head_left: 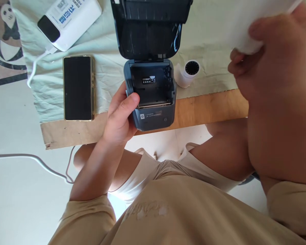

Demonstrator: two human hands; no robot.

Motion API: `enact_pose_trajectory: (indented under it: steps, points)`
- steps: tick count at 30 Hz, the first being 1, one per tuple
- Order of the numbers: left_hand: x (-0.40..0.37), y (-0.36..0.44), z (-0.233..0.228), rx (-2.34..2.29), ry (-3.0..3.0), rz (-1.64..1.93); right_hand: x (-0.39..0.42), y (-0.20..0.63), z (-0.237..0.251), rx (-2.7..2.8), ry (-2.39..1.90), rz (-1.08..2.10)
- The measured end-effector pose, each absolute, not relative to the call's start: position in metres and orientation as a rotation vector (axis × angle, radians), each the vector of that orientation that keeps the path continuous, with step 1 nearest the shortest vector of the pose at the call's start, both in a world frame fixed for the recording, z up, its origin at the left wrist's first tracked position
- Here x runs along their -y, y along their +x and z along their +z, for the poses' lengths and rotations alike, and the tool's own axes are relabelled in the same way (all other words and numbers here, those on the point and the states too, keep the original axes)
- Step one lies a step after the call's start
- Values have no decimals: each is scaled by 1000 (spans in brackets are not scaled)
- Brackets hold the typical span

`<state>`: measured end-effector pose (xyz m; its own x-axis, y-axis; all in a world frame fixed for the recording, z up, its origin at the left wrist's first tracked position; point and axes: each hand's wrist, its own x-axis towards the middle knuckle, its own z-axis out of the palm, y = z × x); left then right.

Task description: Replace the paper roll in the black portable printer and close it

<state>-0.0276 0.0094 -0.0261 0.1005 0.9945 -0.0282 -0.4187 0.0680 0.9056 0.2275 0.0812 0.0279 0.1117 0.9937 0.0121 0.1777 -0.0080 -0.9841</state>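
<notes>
view from the head, looking down over the near edge of the worktop [206,109]. the left hand [119,117] has its grip closed around the left side of a small dark grey printer [153,98], thumb laid over the top rim and fingers wrapped against the side wall. the printer stands at the near edge of the worktop, about midway along it, its front slightly overhanging the edge; its lid [150,29] is swung fully back and upright, showing a bare paper compartment with a small label inside. the right hand [267,58], raised close to the camera toward the right end of the worktop, has its grip pinched on a white sheet of paper [255,23], thumb on top and fingers curled beneath. a white paper roll [187,72] lies on its side just beside the printer's right wall, on a pale green cloth [104,78] covering the worktop. a dark phone [78,88] lies flat near the left end, well apart from the printer. a white power bank [70,20] with a cable [34,68] lies toward the far left corner.
</notes>
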Motion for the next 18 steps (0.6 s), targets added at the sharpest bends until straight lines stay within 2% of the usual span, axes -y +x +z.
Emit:
enact_pose_trajectory:
  steps: [3,9,14,18]
  points:
    - [-9,-27,-25,-855,902,1305,-82,228,17,1317,-1420,902]
    - [-10,-26,-26,-825,956,1303,-75,237,19,1890,-1610,526]
    - [-9,-26,-27,-762,925,1328,-79,246,16,1987,-1609,314]
    - [-9,-24,-26,-750,901,1332,-81,249,13,2055,-1814,335]
